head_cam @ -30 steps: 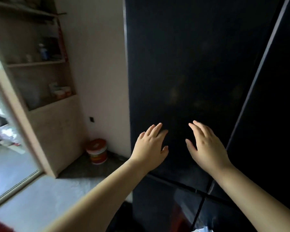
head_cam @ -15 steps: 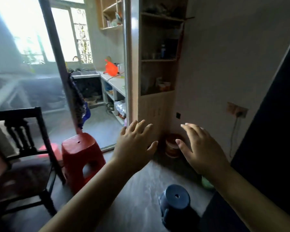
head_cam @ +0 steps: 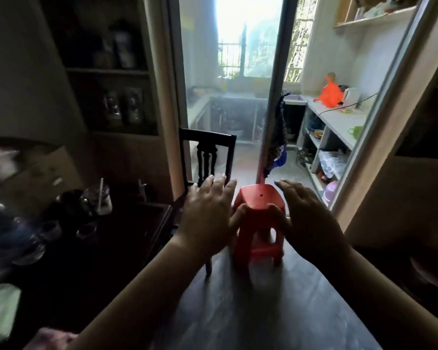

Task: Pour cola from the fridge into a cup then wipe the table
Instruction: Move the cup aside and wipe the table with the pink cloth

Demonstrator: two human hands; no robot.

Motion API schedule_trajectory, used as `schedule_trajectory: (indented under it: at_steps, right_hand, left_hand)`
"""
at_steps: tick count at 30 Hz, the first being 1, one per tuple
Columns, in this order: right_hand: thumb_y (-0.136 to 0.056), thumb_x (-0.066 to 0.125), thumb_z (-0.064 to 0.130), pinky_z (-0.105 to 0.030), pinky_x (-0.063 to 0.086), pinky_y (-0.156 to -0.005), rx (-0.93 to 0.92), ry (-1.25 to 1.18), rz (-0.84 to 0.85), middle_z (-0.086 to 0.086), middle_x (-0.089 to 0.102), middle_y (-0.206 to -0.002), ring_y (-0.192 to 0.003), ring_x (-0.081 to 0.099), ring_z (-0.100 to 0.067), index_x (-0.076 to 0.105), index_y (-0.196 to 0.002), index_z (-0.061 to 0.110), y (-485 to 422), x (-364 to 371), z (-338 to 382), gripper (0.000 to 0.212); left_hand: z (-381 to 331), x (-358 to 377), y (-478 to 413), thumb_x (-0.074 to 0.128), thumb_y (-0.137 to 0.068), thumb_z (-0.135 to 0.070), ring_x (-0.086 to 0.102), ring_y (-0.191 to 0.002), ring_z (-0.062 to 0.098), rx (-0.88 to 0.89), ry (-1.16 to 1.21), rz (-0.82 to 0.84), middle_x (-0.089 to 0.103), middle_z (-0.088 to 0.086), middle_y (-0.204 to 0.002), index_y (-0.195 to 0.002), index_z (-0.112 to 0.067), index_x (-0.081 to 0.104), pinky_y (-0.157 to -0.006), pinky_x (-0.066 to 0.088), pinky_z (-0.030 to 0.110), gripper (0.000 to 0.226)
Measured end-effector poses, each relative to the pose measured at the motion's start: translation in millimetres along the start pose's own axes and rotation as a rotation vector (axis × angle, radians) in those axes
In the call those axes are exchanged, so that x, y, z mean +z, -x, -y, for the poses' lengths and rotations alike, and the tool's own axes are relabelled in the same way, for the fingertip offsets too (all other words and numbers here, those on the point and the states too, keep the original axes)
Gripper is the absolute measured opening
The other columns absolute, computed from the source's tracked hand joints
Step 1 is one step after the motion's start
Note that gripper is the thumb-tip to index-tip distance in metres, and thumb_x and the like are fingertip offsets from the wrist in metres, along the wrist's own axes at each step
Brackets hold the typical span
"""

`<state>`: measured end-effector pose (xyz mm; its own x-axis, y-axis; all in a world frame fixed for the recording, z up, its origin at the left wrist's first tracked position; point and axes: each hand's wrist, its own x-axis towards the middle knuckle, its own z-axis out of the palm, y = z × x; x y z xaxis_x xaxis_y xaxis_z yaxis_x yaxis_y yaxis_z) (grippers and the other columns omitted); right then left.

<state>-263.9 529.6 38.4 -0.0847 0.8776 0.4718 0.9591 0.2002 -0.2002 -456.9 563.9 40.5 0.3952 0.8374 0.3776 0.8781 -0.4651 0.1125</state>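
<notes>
Both my hands are held out in front of me, palms down, holding nothing. My left hand point(head_cam: 208, 213) has its fingers straight and spread. My right hand point(head_cam: 306, 218) is likewise open with relaxed fingers. A dark table point(head_cam: 127, 223) stands at the left with several glass cups and jars point(head_cam: 96, 198) on it, blurred and dim. No fridge and no cola bottle are in view.
A red plastic stool point(head_cam: 259, 223) stands on the floor straight ahead, beyond my hands. A dark wooden chair point(head_cam: 208, 157) stands beside the table. Behind them a glass sliding door point(head_cam: 228, 97) leads to a kitchen counter point(head_cam: 339, 120). Shelves rise left and right.
The view has swung left, from the black fridge door past the wall and shelves to the table, chair and red stool. Both hands stay open and raised.
</notes>
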Motion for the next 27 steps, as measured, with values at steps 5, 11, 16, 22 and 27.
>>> schedule_trajectory:
  at_steps: [5,11,16,22,27]
  right_hand:
    - [-0.089,0.035,0.050,-0.032,0.037,-0.095,-0.164,-0.093,0.057,-0.015,0.054,-0.132,-0.121,0.051,-0.030,0.048,-0.132,0.006,-45,53,56,0.063]
    - [-0.089,0.031,0.049,-0.041,0.044,-0.100,-0.328,-0.228,0.120,-0.012,0.053,-0.134,-0.123,0.049,-0.028,0.046,-0.133,0.008,-84,111,97,0.062]
    - [-0.091,0.022,0.054,-0.038,0.041,-0.104,-0.493,-0.215,0.220,-0.005,0.047,-0.140,-0.129,0.042,-0.020,0.042,-0.138,0.012,-112,161,107,0.067]
    - [-0.090,0.028,0.053,-0.034,0.040,-0.101,-0.630,-0.281,0.268,-0.006,0.050,-0.138,-0.128,0.046,-0.021,0.045,-0.136,0.012,-160,196,104,0.064]
    - [-0.091,0.034,0.050,-0.034,0.039,-0.102,-0.748,-0.331,0.285,-0.008,0.051,-0.137,-0.128,0.046,-0.023,0.045,-0.136,0.011,-204,216,92,0.060]
  left_hand:
    - [70,2,29,0.001,-0.081,-0.060,0.020,-0.145,0.024,-0.205,-0.055,0.039,0.030,0.005,-0.155,-0.148,-0.019,0.028,-0.115,0.015,0.046,0.083]
    - [118,13,50,0.002,-0.080,-0.060,0.018,-0.145,0.023,-0.417,-0.101,0.064,0.026,0.005,-0.157,-0.150,-0.019,0.026,-0.115,0.013,0.045,0.084]
    - [142,30,49,-0.001,-0.078,-0.059,0.019,-0.145,0.024,-0.576,-0.177,0.097,0.027,0.006,-0.156,-0.150,-0.017,0.025,-0.115,0.015,0.045,0.087]
    - [155,47,24,-0.006,-0.078,-0.059,0.013,-0.146,0.020,-0.763,-0.256,0.085,0.021,0.003,-0.158,-0.151,-0.020,0.018,-0.117,0.011,0.041,0.087]
    - [155,62,-6,0.009,-0.087,-0.057,0.023,-0.144,0.023,-0.873,-0.288,0.000,0.031,0.006,-0.154,-0.148,-0.016,0.029,-0.115,0.017,0.041,0.076]
